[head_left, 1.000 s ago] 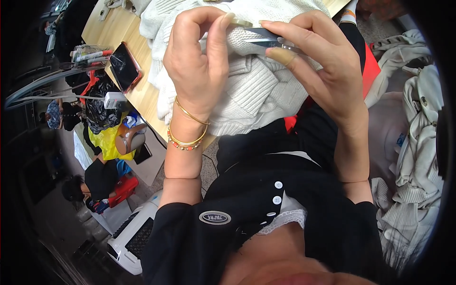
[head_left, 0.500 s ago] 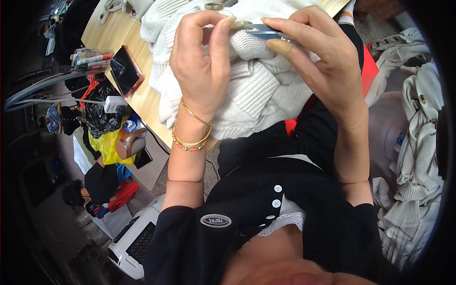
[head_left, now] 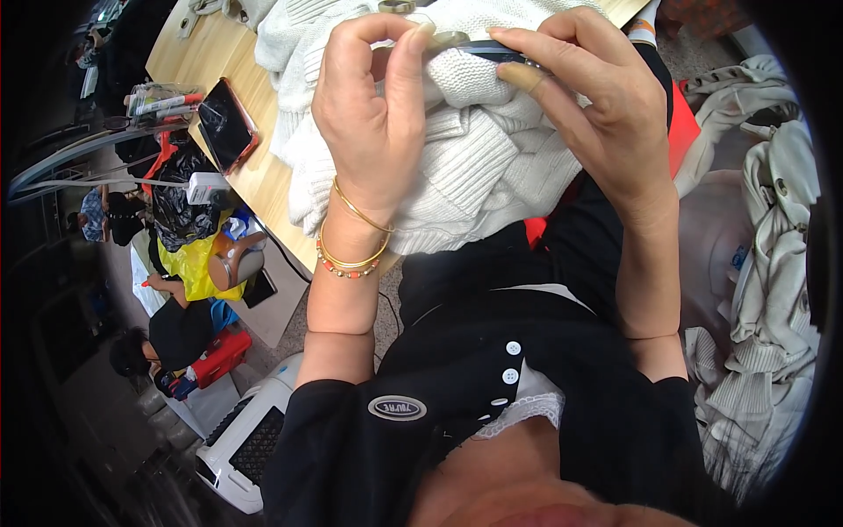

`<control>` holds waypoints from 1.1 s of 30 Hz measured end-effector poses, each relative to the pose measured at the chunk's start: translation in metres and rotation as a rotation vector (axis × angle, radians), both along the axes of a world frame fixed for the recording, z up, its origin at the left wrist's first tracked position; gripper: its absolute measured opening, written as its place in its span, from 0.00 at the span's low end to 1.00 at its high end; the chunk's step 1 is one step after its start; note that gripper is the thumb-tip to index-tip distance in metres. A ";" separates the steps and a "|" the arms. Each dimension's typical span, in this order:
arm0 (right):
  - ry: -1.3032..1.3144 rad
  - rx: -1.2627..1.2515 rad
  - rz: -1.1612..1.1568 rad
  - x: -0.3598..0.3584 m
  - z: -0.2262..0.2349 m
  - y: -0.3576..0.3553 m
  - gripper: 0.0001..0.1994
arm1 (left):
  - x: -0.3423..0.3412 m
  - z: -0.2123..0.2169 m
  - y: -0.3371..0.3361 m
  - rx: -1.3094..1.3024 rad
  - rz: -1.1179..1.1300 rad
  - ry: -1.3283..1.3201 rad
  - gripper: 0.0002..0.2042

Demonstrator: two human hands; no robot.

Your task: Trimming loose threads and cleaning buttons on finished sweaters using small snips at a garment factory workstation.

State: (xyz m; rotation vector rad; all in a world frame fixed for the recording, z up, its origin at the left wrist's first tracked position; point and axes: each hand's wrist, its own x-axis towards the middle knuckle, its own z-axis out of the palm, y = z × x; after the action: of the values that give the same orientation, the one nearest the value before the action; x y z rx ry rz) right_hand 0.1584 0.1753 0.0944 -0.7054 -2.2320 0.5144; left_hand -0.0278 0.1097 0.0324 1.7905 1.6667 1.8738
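Observation:
A cream knitted cardigan (head_left: 465, 158) lies bunched on the table in front of me. My left hand (head_left: 373, 114) is closed at its far left part, thumb and forefinger pinched beside a round olive-brown button (head_left: 450, 40). A thin pale thread seems to rise near the fingertips. In my right hand (head_left: 597, 105) is a small pair of thread snips (head_left: 492, 51), held between thumb and fingers, with the dark blades pointing left toward that button. A second button (head_left: 396, 7) shows at the top edge. What the left fingertips grip is mostly hidden.
A phone (head_left: 226, 127) lies at the table's left edge, beside a clear case of pens (head_left: 165, 104). A white plug on a cable (head_left: 208, 188) hangs nearby. More pale knitwear (head_left: 768, 228) is heaped at right. Another person (head_left: 180, 334) sits at lower left.
The snips have turned slightly in my right hand, their blades now looking thinner and darker. My left hand barely moved. The person at lower left has reached an arm forward.

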 end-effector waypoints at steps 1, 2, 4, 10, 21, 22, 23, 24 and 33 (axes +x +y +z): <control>-0.001 -0.001 0.001 0.000 0.000 0.000 0.13 | 0.000 0.001 -0.002 -0.001 0.001 -0.001 0.06; -0.009 0.003 0.005 0.000 0.000 0.001 0.13 | 0.000 0.002 -0.004 -0.051 -0.011 0.008 0.07; -0.017 0.005 0.010 0.000 0.000 0.001 0.13 | 0.000 0.002 -0.005 -0.102 -0.023 0.016 0.07; -0.017 0.005 0.030 -0.003 -0.003 0.002 0.13 | -0.002 -0.006 -0.004 -0.040 -0.049 -0.135 0.07; 0.116 0.110 0.163 -0.002 -0.033 0.018 0.18 | -0.001 -0.005 -0.003 -0.064 -0.051 -0.156 0.07; 0.113 0.114 0.165 -0.002 -0.032 0.018 0.18 | -0.001 -0.005 -0.003 -0.060 -0.050 -0.158 0.07; 0.097 0.105 0.160 -0.002 -0.031 0.018 0.18 | 0.000 -0.005 -0.003 -0.055 -0.046 -0.137 0.07; 0.080 0.096 0.154 -0.003 -0.028 0.018 0.18 | 0.000 -0.005 -0.003 -0.049 -0.043 -0.116 0.07; -0.060 0.095 0.090 -0.008 0.007 0.013 0.13 | -0.008 -0.003 0.001 0.015 -0.085 0.028 0.05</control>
State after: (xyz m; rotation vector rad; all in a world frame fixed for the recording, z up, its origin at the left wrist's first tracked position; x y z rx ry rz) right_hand 0.1508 0.1882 0.1011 -0.5798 -2.3358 0.4327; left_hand -0.0354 0.1107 0.0289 1.8699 1.5631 1.8401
